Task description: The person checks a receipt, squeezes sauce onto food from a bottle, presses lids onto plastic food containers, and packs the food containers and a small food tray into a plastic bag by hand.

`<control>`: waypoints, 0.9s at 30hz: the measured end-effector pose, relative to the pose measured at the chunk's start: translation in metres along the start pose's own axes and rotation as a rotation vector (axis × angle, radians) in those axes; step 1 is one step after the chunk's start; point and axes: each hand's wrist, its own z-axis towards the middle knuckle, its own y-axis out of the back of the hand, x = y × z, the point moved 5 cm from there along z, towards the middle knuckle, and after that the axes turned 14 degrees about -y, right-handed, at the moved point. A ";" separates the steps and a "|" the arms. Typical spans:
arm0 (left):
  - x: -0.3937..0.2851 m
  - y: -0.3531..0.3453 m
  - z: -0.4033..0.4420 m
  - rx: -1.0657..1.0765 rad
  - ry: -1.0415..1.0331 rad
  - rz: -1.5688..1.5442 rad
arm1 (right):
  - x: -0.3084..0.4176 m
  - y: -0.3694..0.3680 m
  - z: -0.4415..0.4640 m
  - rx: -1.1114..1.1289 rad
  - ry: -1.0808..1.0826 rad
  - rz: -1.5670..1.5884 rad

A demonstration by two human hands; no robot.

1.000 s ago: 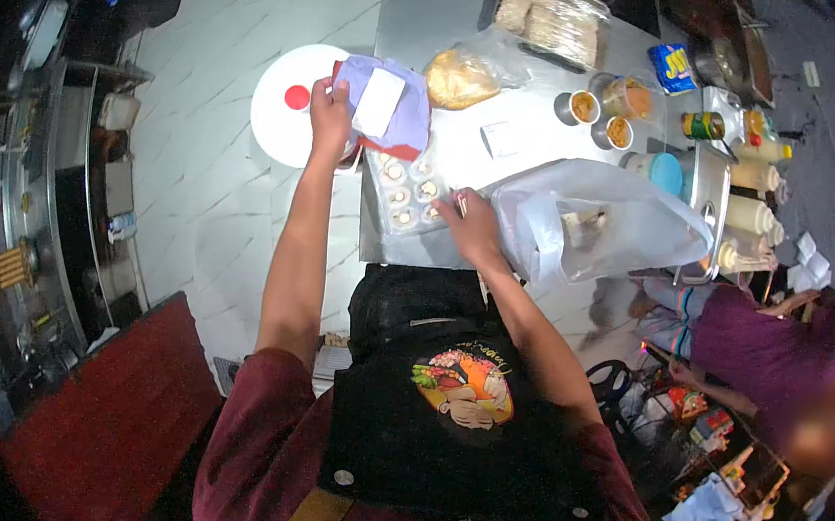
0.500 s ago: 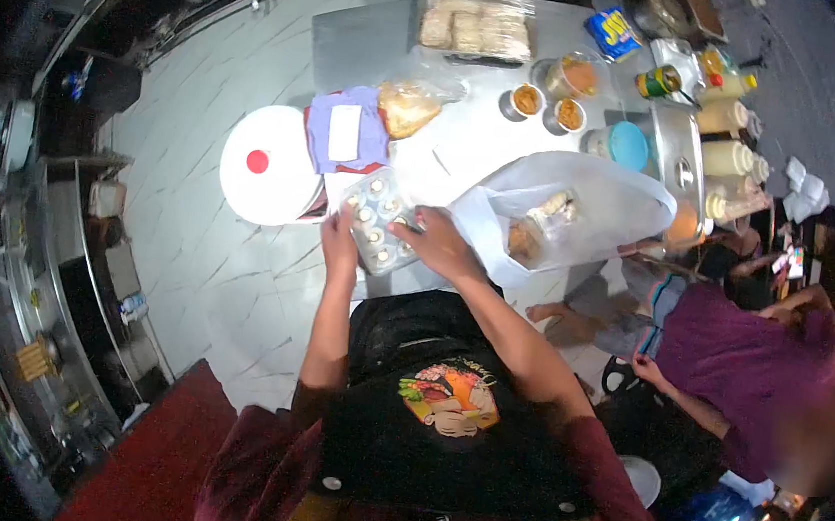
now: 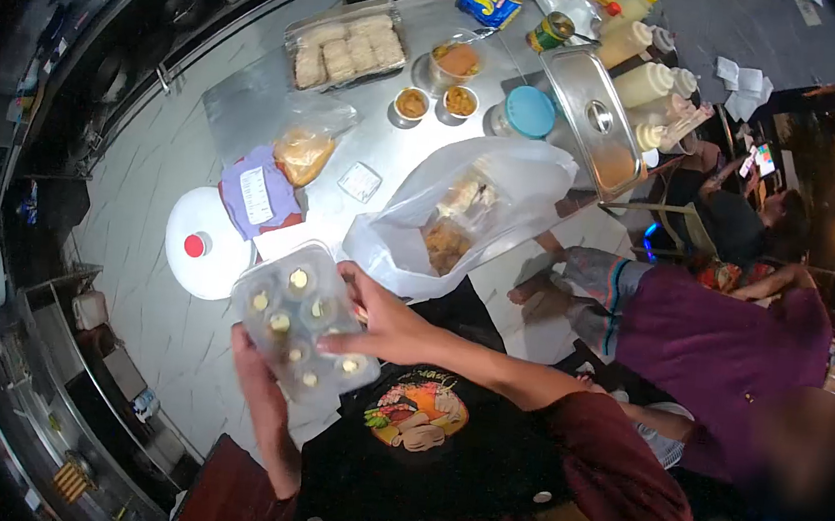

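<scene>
A clear plastic tray (image 3: 281,272) with several round compartments, each showing a small pale yellow piece, is held up close to my body. My left hand (image 3: 263,378) grips its lower left side, slightly blurred. At the opposite side my right hand (image 3: 387,320) holds the tray, thumb over the top and fingers along the edge. The kind of food inside is too unclear to name. Just beyond the tray, a white plastic bag (image 3: 395,233) stands open with packed food (image 3: 464,200) in it. A small white label (image 3: 359,182) lies on the table behind.
A white lid with a red knob (image 3: 195,245) and a purple cloth (image 3: 255,195) are at the left. Farther back stand a bread pack (image 3: 352,48), two small cups (image 3: 410,104), a turquoise-lidded tub (image 3: 529,112), a steel lid (image 3: 592,117) and sauce bottles (image 3: 644,84). Another person (image 3: 721,340) sits at right.
Both hands have lifted the tray off the table and brought it nearer to me. The label on the table has come into view. My view has turned and shifted.
</scene>
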 end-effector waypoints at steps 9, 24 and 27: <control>0.028 -0.140 0.087 0.472 -0.155 0.706 | 0.059 0.135 -0.126 -0.060 0.112 0.241; 0.058 -0.222 0.002 0.179 0.278 0.036 | -0.032 0.231 -0.056 -0.294 -0.241 0.410; 0.057 -0.221 -0.015 0.272 0.283 0.242 | -0.027 0.230 -0.040 -0.172 -0.152 0.610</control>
